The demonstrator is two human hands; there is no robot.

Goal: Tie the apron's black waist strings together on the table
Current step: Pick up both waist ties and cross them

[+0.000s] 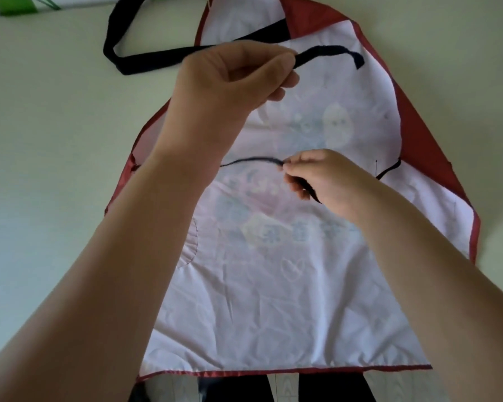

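My left hand (pixel 233 74) pinches one black string (pixel 331 52), its end pointing right. My right hand (pixel 320 178) pinches the other string (pixel 253 161) nearer me, running leftward.

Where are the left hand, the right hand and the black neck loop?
left hand (pixel 233 82), head view, back of the hand.
right hand (pixel 328 181), head view, knuckles.
black neck loop (pixel 157 58), head view, its lower band.

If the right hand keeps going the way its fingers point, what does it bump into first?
The right hand points left along the thin black string it pinches. Going straight on, it would probably meet the left forearm first, though depth is hard to judge; that arm may be higher above the apron.
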